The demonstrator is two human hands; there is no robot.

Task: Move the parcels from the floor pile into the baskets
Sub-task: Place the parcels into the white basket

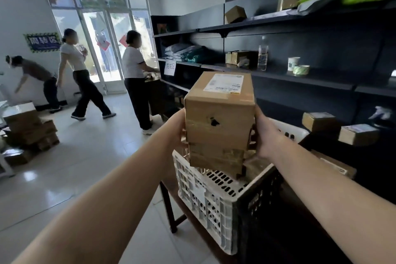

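Holding a stack of cardboard boxes between them, the two hands are raised above a white plastic basket [205, 197]. The left hand [176, 129] presses on the left side of the stack and the right hand [265, 135] on the right side; their fingers go behind and under the boxes, so most of them are hidden. The top box [219, 109] carries a white label and has a small dark hole in its near face. Under it sits a flatter box [216, 159] — whether there is a third one below I cannot tell, because the edges are blurred together. The stack hangs over the near-left part of the basket, and the lowest edge seems close to the rim, but contact is not clear.

The basket stands on a dark wooden table [169, 206], which is mostly covered. Inside the basket something brown shows at the right, hard to identify. On the right are dark shelves [300, 79] with small boxes, a bottle and a tape roll. At the far left a pile of boxes [30, 128] lies on the floor, cut off by the frame edge. Three people [132, 79] stand near the glass door — their faces are blurred.
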